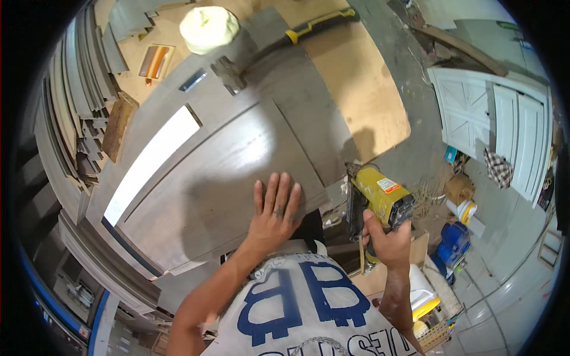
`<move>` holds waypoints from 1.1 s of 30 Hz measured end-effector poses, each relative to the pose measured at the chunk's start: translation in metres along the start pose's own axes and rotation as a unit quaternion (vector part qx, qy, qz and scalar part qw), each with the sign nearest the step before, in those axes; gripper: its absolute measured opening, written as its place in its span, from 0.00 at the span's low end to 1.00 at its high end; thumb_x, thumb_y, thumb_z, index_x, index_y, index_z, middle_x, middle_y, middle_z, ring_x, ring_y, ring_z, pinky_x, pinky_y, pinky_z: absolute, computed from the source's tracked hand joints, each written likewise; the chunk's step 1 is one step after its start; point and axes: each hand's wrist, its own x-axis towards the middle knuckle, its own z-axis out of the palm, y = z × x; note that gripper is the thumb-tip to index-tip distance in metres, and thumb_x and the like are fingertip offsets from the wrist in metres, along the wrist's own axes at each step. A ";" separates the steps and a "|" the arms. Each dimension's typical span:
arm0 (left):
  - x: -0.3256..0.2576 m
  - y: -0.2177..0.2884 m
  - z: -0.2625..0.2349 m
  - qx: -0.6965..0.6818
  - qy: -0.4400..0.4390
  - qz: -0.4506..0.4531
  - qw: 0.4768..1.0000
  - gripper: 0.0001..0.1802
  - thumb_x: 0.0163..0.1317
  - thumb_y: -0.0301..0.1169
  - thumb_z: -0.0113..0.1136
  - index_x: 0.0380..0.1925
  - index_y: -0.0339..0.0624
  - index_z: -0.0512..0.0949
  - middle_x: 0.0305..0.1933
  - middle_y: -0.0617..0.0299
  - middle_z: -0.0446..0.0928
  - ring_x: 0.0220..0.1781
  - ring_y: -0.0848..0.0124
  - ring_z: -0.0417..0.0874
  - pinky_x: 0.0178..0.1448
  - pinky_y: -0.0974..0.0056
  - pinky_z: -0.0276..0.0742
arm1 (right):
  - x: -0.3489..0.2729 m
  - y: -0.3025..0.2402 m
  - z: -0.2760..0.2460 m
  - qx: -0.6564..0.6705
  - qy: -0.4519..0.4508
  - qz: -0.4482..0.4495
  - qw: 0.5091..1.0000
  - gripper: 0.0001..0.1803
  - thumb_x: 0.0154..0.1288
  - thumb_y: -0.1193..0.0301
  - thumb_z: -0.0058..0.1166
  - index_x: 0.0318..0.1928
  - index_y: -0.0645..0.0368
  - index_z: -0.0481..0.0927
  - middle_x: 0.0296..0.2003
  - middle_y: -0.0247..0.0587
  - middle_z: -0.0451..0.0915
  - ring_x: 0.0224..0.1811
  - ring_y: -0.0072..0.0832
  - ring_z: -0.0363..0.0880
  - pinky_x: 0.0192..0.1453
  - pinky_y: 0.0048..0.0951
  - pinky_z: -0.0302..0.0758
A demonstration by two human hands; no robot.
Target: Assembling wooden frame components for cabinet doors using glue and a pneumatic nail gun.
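My left hand (276,210) lies flat, fingers stretched, on a grey-brown wooden panel (196,196) with a shallow framed face. A glossy patch of light shows on the panel beyond my fingertips. In my right hand (389,237) is a yellow and black nail gun (380,188), its handle gripped from below. The tool's nose (350,169) is at the panel's right edge; whether it touches the wood I cannot tell. A hammer (228,76) with a yellow and black handle lies across the panel's far part.
A pale round bundle (209,29) and a striped brown box (156,62) sit at the far left. Stacked grey strips (68,89) line the left side. White cabinet doors (493,113), a blue machine (454,237) and a checked cloth (497,167) are on the right.
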 end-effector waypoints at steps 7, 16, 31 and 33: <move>0.001 -0.003 0.004 0.025 0.009 0.033 0.999 0.56 0.42 0.38 0.75 0.69 0.29 0.56 0.74 0.30 0.50 0.76 0.35 0.49 0.74 0.30 0.41 | -0.043 0.058 0.006 -0.119 0.030 -0.017 0.992 0.13 0.56 0.66 0.67 0.35 0.64 0.83 0.27 0.42 0.83 0.25 0.32 0.82 0.34 0.32 0.76; -0.001 0.003 0.011 0.038 0.008 0.029 0.999 0.54 0.42 0.36 0.73 0.68 0.26 0.57 0.75 0.31 0.48 0.77 0.35 0.47 0.74 0.30 0.40 | -0.058 0.071 0.026 -0.144 0.001 -0.035 0.989 0.12 0.57 0.68 0.65 0.39 0.59 0.82 0.28 0.39 0.84 0.29 0.39 0.83 0.43 0.36 0.73; 0.000 0.005 0.010 0.044 -0.001 0.018 0.999 0.54 0.41 0.36 0.73 0.68 0.26 0.57 0.75 0.33 0.48 0.77 0.37 0.47 0.75 0.31 0.43 | -0.049 0.070 0.023 -0.115 -0.030 -0.118 0.986 0.10 0.60 0.77 0.62 0.42 0.68 0.80 0.28 0.34 0.81 0.27 0.17 0.78 0.29 0.22 0.73; -0.001 0.004 0.011 0.044 0.004 0.018 0.999 0.54 0.41 0.36 0.73 0.68 0.26 0.58 0.75 0.34 0.48 0.77 0.37 0.47 0.74 0.31 0.43 | -0.047 0.069 0.022 -0.169 -0.034 -0.178 0.969 0.16 0.54 0.77 0.64 0.43 0.65 0.77 0.30 0.45 0.83 0.30 0.34 0.87 0.38 0.29 0.80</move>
